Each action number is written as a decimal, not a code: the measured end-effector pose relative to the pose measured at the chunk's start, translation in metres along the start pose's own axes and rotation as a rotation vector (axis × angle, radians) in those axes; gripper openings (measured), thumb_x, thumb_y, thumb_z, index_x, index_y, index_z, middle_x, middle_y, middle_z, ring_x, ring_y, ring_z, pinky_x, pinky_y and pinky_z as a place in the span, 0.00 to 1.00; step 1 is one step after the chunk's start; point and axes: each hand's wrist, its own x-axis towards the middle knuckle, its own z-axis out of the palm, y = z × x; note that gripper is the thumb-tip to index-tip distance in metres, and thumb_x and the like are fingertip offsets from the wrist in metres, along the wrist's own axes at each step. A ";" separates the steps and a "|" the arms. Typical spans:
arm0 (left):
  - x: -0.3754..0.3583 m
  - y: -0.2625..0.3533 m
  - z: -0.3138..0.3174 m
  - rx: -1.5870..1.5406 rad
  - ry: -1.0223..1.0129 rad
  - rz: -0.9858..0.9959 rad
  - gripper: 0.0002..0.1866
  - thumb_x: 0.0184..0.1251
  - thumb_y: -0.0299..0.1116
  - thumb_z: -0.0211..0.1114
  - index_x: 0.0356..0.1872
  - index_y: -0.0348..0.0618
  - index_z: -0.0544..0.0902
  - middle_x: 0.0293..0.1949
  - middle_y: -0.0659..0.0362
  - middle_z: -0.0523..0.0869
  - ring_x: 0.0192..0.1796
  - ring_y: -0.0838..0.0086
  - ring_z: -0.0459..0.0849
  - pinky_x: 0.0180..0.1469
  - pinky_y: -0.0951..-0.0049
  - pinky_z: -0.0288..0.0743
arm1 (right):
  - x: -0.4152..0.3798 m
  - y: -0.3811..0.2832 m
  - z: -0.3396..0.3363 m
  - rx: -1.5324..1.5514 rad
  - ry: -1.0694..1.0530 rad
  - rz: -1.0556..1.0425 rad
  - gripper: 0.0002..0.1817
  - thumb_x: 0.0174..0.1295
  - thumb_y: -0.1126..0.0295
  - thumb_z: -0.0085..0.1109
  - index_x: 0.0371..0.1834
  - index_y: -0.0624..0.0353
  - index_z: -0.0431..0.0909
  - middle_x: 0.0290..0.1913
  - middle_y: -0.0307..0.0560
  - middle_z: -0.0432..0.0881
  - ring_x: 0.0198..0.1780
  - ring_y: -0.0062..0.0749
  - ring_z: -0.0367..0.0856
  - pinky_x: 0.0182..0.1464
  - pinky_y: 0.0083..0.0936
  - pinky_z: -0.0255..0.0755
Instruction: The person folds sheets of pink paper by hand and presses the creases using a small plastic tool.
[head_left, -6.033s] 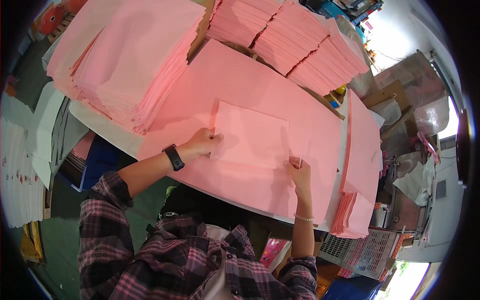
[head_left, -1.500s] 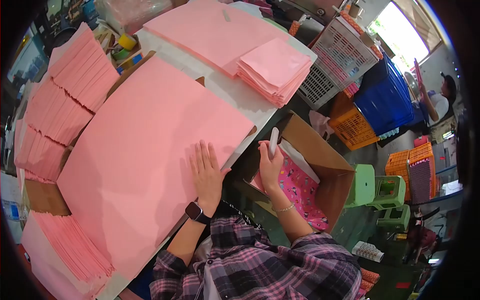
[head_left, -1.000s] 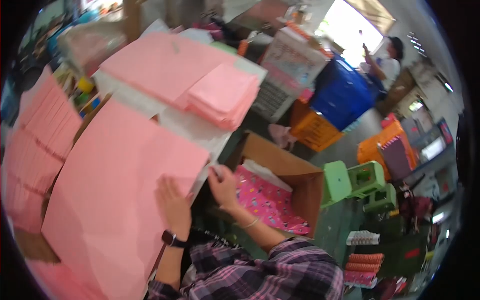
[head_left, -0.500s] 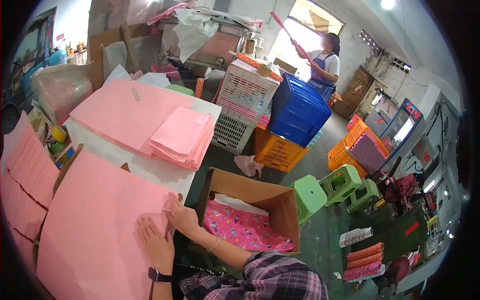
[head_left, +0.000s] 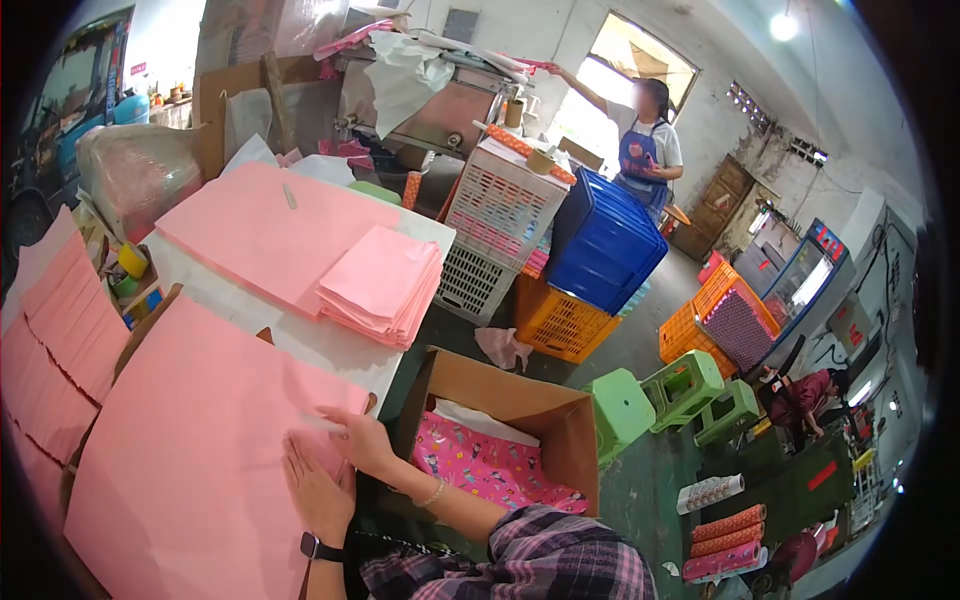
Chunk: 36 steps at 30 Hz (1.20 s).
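Large pink sheets (head_left: 190, 430) cover the near work surface. My left hand (head_left: 318, 488), with a dark watch at its wrist, lies flat on them near their right edge, fingers stretched out. Just above and to the right, my right hand (head_left: 360, 438) is closed on a thin pale tool (head_left: 320, 423), whose tip rests on or just over the pink sheet. The tool is partly hidden by the fingers. Farther back, a stack of smaller folded pink sheets (head_left: 380, 280) sits on a wide pink pile (head_left: 265, 225); a small grey tool (head_left: 290, 196) lies on that pile.
To the right stands an open cardboard box (head_left: 510, 388) with pink patterned material inside. Green stools (head_left: 618, 415), a blue crate (head_left: 607, 240) and an orange crate (head_left: 565, 320) are beyond. Torn-edged pink stacks (head_left: 60, 340) are at the left. One person (head_left: 645, 150) stands behind; another (head_left: 805, 395) bends at right.
My right hand has moved left from the sheets' edge onto their surface, and the pale tool shows more. The standing person has changed arm position. The view has shifted slightly.
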 end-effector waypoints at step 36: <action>0.005 -0.013 0.003 -0.621 0.220 -0.194 0.25 0.74 0.29 0.45 0.69 0.25 0.64 0.65 0.36 0.73 0.69 0.42 0.67 0.74 0.54 0.56 | 0.004 0.025 -0.018 0.413 0.100 0.425 0.31 0.61 0.65 0.65 0.68 0.58 0.70 0.46 0.53 0.87 0.36 0.47 0.87 0.36 0.36 0.79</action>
